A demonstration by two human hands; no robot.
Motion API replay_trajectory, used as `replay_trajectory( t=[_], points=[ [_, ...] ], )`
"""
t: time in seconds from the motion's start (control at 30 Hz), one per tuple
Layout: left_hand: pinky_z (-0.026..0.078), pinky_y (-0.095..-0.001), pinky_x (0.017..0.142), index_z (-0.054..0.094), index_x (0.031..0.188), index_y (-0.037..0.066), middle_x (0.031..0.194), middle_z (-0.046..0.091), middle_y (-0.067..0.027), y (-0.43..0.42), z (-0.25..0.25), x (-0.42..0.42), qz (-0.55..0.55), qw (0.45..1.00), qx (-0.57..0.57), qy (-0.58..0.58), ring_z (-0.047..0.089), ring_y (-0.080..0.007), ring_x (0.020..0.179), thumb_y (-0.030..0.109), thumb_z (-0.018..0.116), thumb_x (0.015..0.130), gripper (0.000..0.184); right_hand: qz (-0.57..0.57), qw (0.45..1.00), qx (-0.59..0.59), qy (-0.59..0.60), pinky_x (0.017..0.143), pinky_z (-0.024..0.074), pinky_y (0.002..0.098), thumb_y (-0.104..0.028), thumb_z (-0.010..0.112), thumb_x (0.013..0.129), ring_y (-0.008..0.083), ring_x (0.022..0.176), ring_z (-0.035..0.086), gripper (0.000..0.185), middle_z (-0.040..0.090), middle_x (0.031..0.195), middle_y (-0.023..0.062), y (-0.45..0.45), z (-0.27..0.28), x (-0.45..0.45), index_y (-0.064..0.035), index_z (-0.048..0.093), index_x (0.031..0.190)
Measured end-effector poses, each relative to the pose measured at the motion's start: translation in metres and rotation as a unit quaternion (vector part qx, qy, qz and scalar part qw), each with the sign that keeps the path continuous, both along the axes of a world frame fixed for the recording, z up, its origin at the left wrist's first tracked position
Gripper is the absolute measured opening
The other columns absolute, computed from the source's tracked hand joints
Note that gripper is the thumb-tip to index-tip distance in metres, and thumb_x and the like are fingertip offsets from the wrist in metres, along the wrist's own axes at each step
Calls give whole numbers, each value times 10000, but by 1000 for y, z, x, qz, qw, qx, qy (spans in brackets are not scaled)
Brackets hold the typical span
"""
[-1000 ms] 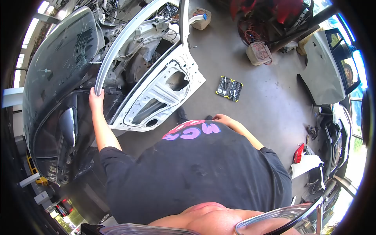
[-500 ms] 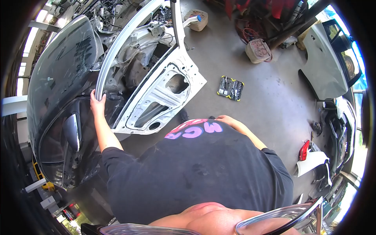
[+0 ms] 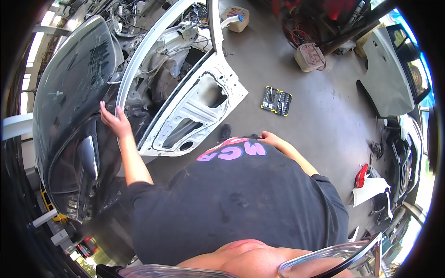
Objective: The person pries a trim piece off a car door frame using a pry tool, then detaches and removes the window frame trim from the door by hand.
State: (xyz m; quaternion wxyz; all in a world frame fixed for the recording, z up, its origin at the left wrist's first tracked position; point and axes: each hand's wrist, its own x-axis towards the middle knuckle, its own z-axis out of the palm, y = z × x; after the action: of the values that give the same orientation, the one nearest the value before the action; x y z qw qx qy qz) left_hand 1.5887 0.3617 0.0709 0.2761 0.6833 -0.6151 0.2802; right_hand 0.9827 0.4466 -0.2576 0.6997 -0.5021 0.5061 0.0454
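A white door shell [image 3: 178, 127] with large cutouts stands at the upper left, its curved window frame reaching up and over. My left hand [image 3: 116, 121] is beside the lower end of that frame, fingers apart, holding nothing; whether the thumb touches the frame is unclear. Left of it are a dark glass panel [image 3: 76, 69] and a dark door with a mirror [image 3: 88, 157]. My right hand [image 3: 269, 138] is at the front edge of my black shirt [image 3: 241, 199], its fingers mostly hidden, so what it holds cannot be made out.
An open tool case [image 3: 276, 101] lies on the grey floor. Two pale containers [image 3: 309, 57] stand farther back. At the right are a grey car panel [image 3: 389, 74], a red lamp [image 3: 361, 176] and a white part [image 3: 371, 191]. A dark shoe [image 3: 225, 132] shows beyond my shirt.
My left hand has opened from its grip around the window frame and its fingers have spread. My right hand has shifted slightly at the shirt's edge. The view has moved a little.
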Motion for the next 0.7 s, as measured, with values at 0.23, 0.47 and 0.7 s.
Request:
replay_trajectory(
  t=[0.23,0.47,0.7],
  points=[
    [461,-419,1125,652,1394,10,1318,703,-120,21,-87,-170,-167,658,588,440,640,-269,1257,169,644,1051,378,43,991,106,68,923,576,439,-544,783,932,236,1021,732,601,800,1127,157,-42,86,38,1,809,1184],
    [502,-318,1003,674,1406,20,1213,751,-57,61,-198,-175,-202,329,781,491,633,-120,1123,323,671,1072,451,-347,863,217,-297,725,519,250,-251,713,1028,79,791,660,164,703,866,-34,-63,190,58,-95,698,980],
    [518,-275,682,680,998,37,825,730,2,-61,-127,-148,-248,264,879,309,683,-85,829,299,762,991,276,-74,987,73,121,889,515,341,-432,678,1008,140,963,679,363,769,973,70,-9,256,30,-93,790,1073]
  ],
)
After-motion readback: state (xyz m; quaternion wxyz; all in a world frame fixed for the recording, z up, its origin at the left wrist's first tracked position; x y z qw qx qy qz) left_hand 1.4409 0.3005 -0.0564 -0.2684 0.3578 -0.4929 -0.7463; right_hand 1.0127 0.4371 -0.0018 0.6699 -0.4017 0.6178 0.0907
